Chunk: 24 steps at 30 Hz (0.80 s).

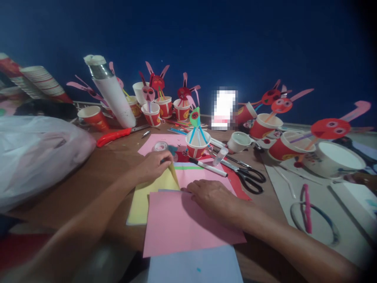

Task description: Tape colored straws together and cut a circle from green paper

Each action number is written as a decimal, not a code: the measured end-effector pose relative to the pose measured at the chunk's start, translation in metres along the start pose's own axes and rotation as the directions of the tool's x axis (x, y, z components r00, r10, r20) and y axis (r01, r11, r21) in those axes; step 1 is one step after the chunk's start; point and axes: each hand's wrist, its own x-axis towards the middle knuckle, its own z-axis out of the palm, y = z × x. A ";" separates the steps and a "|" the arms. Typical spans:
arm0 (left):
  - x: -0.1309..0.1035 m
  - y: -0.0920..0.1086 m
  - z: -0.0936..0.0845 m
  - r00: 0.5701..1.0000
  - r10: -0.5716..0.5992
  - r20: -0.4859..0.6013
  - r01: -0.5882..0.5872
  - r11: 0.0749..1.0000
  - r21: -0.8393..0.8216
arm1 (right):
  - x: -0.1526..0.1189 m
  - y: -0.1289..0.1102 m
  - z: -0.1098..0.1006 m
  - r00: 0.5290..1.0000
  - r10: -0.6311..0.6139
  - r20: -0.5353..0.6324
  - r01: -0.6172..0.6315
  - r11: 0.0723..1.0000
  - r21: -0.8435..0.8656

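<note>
My left hand is closed, pinching the raised upper corner of a yellow paper sheet. My right hand has its fingers bent together at the upper edge of a pink paper sheet; its fingertips are partly hidden. The pink sheet overlaps the yellow one, and a pale blue-white sheet sticks out below it toward me. Beyond my hands stands a paper cup bearing a green paper face on blue strips. A black-and-white marker lies just past my right hand.
Black-handled scissors lie to the right, near a white mug. Several red cups with paper faces, such as one cup, line the wall. At left are a plastic bag, a red-handled cutter and a leaning flask.
</note>
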 end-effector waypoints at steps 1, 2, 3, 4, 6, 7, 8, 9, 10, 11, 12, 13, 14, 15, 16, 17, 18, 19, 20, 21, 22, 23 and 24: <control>0.000 0.000 0.000 1.000 0.005 -0.005 -0.005 1.000 -0.004 | 0.000 0.000 0.000 1.000 0.004 0.009 -0.004 1.000 -0.008; 0.000 0.000 0.001 1.000 0.006 -0.002 -0.006 1.000 -0.010 | -0.001 -0.001 0.000 1.000 0.003 0.013 -0.003 1.000 -0.019; -0.001 0.001 0.002 1.000 0.000 0.003 0.000 1.000 -0.014 | -0.001 -0.001 0.000 1.000 -0.007 0.011 0.008 0.999 -0.031; -0.001 0.001 0.002 1.000 -0.012 0.011 0.013 1.000 -0.017 | -0.002 -0.001 0.000 1.000 -0.025 0.003 0.025 0.999 -0.043; -0.002 0.001 0.004 0.998 -0.049 0.027 0.049 0.999 -0.011 | -0.003 -0.001 0.000 0.998 -0.061 -0.029 0.060 0.997 -0.052; -0.002 0.001 0.005 0.997 -0.065 0.030 0.065 0.998 -0.002 | -0.003 -0.001 0.001 0.996 -0.076 -0.047 0.074 0.996 -0.046; -0.002 0.001 0.006 0.997 -0.072 0.027 0.071 0.997 0.009 | -0.003 -0.001 0.001 0.995 -0.081 -0.064 0.079 0.996 -0.038; -0.003 0.001 0.007 0.998 -0.066 0.025 0.066 0.998 0.017 | -0.003 0.000 0.002 0.993 -0.083 -0.081 0.081 0.996 -0.029; -0.003 0.000 0.009 0.998 -0.049 0.029 0.049 0.999 0.020 | -0.003 0.001 0.003 0.992 -0.082 -0.100 0.079 0.997 -0.025; -0.003 0.000 0.010 0.999 -0.028 0.032 0.027 0.999 0.018 | -0.002 0.002 0.004 0.990 -0.076 -0.119 0.073 0.997 -0.026; -0.003 0.000 0.012 0.999 -0.003 0.040 0.002 1.000 0.013 | -0.001 0.003 0.005 0.988 -0.069 -0.139 0.065 0.997 -0.028; -0.002 -0.001 0.014 0.998 0.021 0.055 -0.022 1.000 0.009 | 0.000 0.005 0.006 0.985 -0.058 -0.162 0.054 0.998 -0.030; -0.002 -0.002 0.016 0.996 0.039 0.074 -0.040 0.999 0.005 | 0.001 0.007 0.007 0.982 -0.047 -0.185 0.042 0.999 -0.033; -0.001 -0.002 0.017 0.994 0.054 0.097 -0.055 0.999 -0.002 | 0.002 0.008 0.008 0.978 -0.040 -0.205 0.033 0.999 -0.037; 0.000 -0.002 0.019 0.990 0.067 0.121 -0.066 0.998 -0.012 | 0.003 0.010 0.008 0.974 -0.033 -0.226 0.025 0.999 -0.042; 0.001 -0.001 0.019 0.987 0.076 0.144 -0.073 0.997 -0.028 | 0.004 0.012 0.008 0.969 -0.032 -0.243 0.020 0.999 -0.050; 0.002 0.000 0.019 0.983 0.082 0.166 -0.074 0.996 -0.050 | 0.005 0.013 0.009 0.966 -0.033 -0.257 0.017 0.998 -0.061; 0.002 0.001 0.018 0.980 0.082 0.182 -0.068 0.994 -0.080 | 0.006 0.014 0.009 0.963 -0.036 -0.268 0.017 0.997 -0.076; 0.002 0.003 0.016 0.978 0.077 0.196 -0.055 0.992 -0.116 | 0.006 0.015 0.009 0.960 -0.043 -0.278 0.020 0.996 -0.085; 0.001 0.005 0.015 0.975 0.068 0.213 -0.034 0.987 -0.157 | 0.007 0.015 0.009 0.955 -0.046 -0.292 0.022 0.996 -0.086; 0.001 0.007 0.013 0.971 0.054 0.232 -0.007 0.980 -0.200 | 0.008 0.016 0.009 0.951 -0.046 -0.305 0.022 0.996 -0.081; 0.000 0.009 0.012 0.967 0.040 0.253 0.023 0.970 -0.242 | 0.009 0.016 0.010 0.947 -0.042 -0.319 0.021 0.997 -0.069; -0.002 0.011 0.011 0.963 0.025 0.270 0.054 0.958 -0.282 | 0.010 0.015 0.011 0.942 -0.034 -0.333 0.018 0.998 -0.052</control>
